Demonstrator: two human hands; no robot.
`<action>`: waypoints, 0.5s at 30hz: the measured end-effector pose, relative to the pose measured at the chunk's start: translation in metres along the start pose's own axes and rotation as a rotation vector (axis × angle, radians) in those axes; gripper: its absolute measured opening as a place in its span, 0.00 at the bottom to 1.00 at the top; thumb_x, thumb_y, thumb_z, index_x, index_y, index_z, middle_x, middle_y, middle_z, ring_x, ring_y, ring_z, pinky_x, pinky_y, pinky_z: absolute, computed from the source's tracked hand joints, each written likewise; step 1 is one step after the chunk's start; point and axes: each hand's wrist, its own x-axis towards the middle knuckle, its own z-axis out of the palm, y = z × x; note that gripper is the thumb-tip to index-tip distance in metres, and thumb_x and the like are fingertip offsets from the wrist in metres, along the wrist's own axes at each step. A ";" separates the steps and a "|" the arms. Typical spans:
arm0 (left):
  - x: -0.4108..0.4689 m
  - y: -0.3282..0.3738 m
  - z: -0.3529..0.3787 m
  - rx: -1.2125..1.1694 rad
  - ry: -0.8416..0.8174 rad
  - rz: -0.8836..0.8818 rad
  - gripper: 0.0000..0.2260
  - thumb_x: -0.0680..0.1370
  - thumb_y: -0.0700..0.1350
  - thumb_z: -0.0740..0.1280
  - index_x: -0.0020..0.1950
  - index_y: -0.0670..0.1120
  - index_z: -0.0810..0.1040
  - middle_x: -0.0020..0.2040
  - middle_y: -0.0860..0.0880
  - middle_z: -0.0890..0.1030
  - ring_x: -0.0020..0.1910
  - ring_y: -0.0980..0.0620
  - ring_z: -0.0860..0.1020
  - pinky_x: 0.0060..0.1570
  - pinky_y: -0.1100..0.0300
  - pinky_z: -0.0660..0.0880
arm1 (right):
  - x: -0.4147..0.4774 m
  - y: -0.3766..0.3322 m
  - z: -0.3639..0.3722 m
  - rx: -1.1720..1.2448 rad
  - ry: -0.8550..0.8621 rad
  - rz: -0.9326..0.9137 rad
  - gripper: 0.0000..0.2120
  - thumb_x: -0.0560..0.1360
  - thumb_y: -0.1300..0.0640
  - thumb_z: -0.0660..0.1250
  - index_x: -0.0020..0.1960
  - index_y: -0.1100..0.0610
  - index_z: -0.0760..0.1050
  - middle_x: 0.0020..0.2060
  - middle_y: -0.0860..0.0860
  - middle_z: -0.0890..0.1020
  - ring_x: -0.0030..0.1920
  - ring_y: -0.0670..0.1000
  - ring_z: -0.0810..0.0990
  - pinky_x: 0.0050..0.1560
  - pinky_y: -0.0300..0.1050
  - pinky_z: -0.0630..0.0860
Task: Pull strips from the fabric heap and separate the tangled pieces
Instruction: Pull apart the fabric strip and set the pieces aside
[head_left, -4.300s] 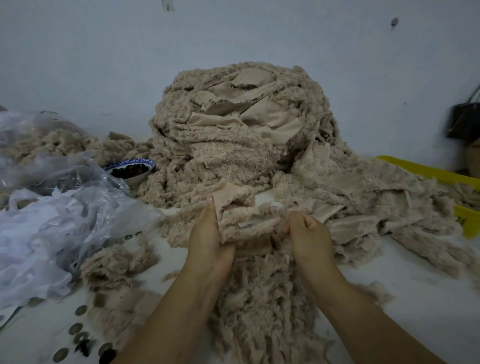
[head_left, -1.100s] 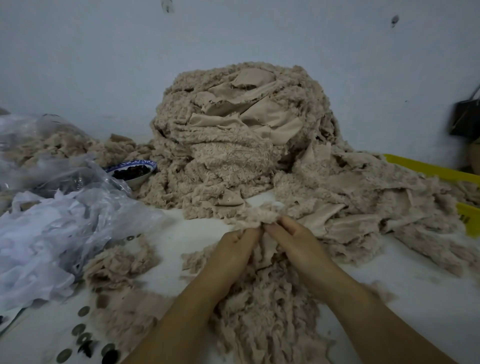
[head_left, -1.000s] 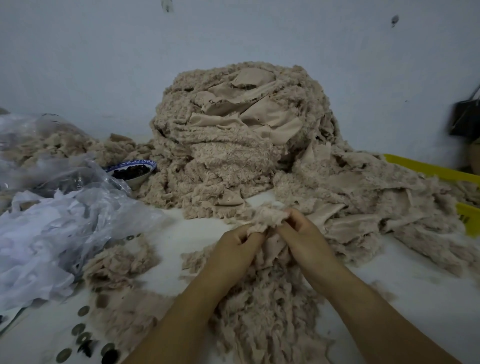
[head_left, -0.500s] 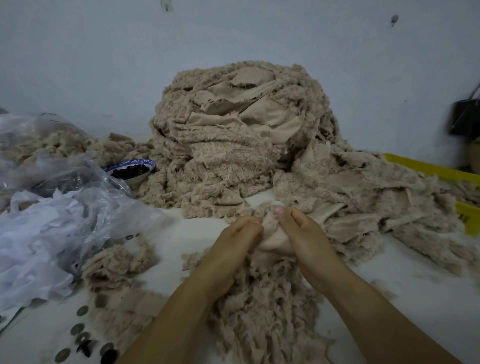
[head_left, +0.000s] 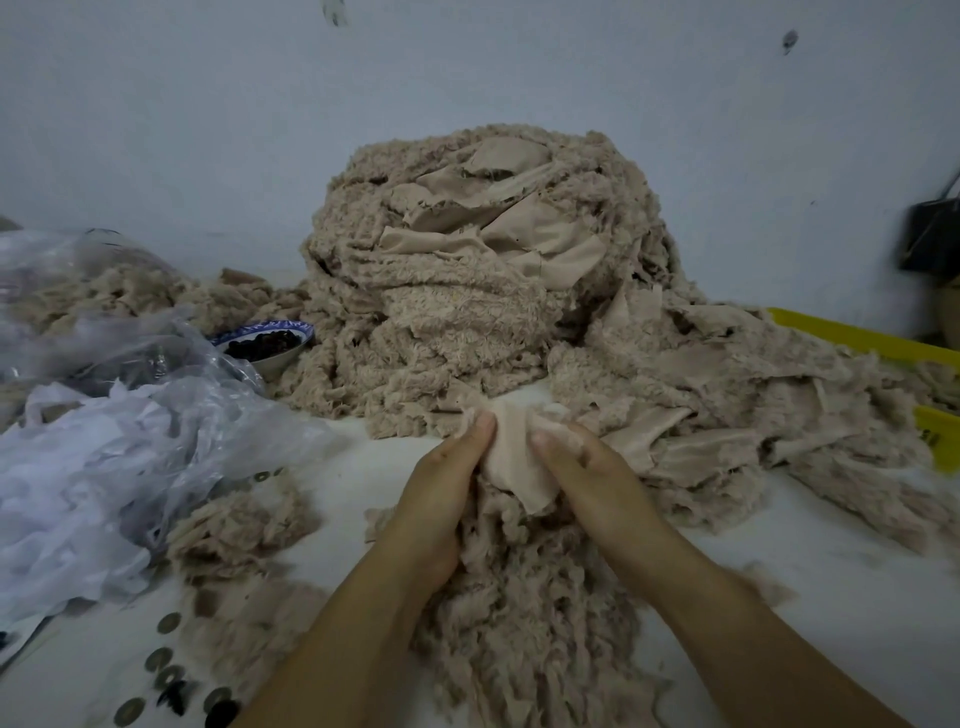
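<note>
Brought closer together over the last few seconds, with left hand (head_left: 447, 493) and right hand (head_left: 587, 478) now almost touching just in front of the fabric heap (head_left: 467, 291); turned the strip (head_left: 514, 462) so that smooth backing faces up where fuzzy pile showed a second ago. Pinching that strip from both sides, thumbs on top and pressed flat to the cloth, remaining fingers curled under and mostly hidden; gripping so close together probably to find an edge and peel one layer off another without tearing. Holding it low, at the foot of the fabric heap and directly above the loose pile of pulled pieces (head_left: 530, 623) trailing from the heap toward the wearer; presumably so that freed pieces drop straight onto that pile. Judging the step as mid-separation: strip drawn out of the heap yet seemingly snagged below in the fuzzy tangle. Left of the heap: blue-rimmed bowl (head_left: 265, 343) of dark bits tucked against its base; crumpled clear plastic bag (head_left: 130, 441) farther out; small tuft clump (head_left: 234, 525) and round metal discs (head_left: 158, 659) nearer the wearer. Right of the heap: yellow crate (head_left: 852, 338) partly buried under spilled fabric; perhaps kept there for sorted pieces. Beneath the heap: white table (head_left: 831, 597).
</note>
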 end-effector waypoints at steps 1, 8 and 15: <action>0.000 0.000 0.001 -0.025 0.026 -0.004 0.17 0.79 0.57 0.66 0.54 0.47 0.87 0.54 0.42 0.86 0.53 0.46 0.85 0.45 0.60 0.81 | 0.001 -0.001 -0.001 0.021 0.065 0.002 0.11 0.79 0.42 0.64 0.53 0.45 0.81 0.50 0.43 0.86 0.50 0.42 0.84 0.54 0.45 0.79; 0.003 0.006 -0.004 -0.383 0.047 -0.139 0.26 0.81 0.60 0.60 0.63 0.41 0.82 0.60 0.39 0.83 0.58 0.41 0.83 0.58 0.47 0.79 | 0.004 -0.007 -0.014 0.178 0.265 0.056 0.19 0.80 0.41 0.61 0.40 0.52 0.80 0.32 0.50 0.80 0.35 0.50 0.78 0.38 0.42 0.77; 0.002 0.010 -0.007 -0.650 -0.127 -0.076 0.33 0.82 0.65 0.51 0.66 0.40 0.80 0.65 0.38 0.80 0.62 0.39 0.80 0.53 0.47 0.81 | -0.007 0.003 0.002 -0.189 -0.283 0.023 0.29 0.63 0.20 0.63 0.56 0.36 0.78 0.54 0.38 0.83 0.54 0.38 0.81 0.53 0.36 0.79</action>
